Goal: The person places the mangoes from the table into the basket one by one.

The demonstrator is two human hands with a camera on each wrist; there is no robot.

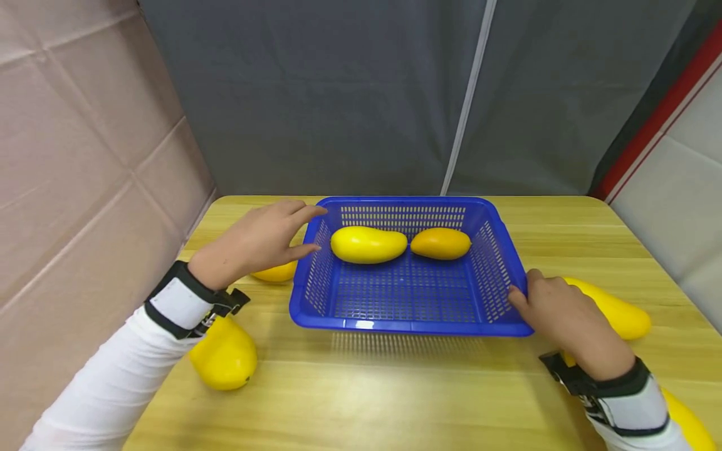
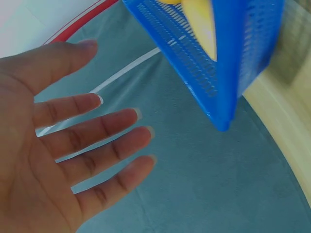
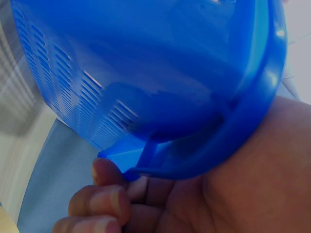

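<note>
both hands at the blue basket

now the basket (image 1: pixel 316 282) sits mid-table, long axis left to right, holding a yellow mango (image 1: pixel 368 244) and an orange mango (image 1: pixel 440 243) along its far wall. the right hand (image 1: pixel 566 316) grips the near right rim; the left hand (image 1: pixel 262 241), fingers straight and spread, is at the far left corner. loose mangoes (image 1: pixel 224 356) flank both sides; bare table (image 1: pixel 395 388) lies near.

Wooden table (image 1: pixel 395 388), grey curtain (image 1: pixel 338 94) behind it.

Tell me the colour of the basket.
Blue, slotted plastic basket; clearest in the head view.
</note>
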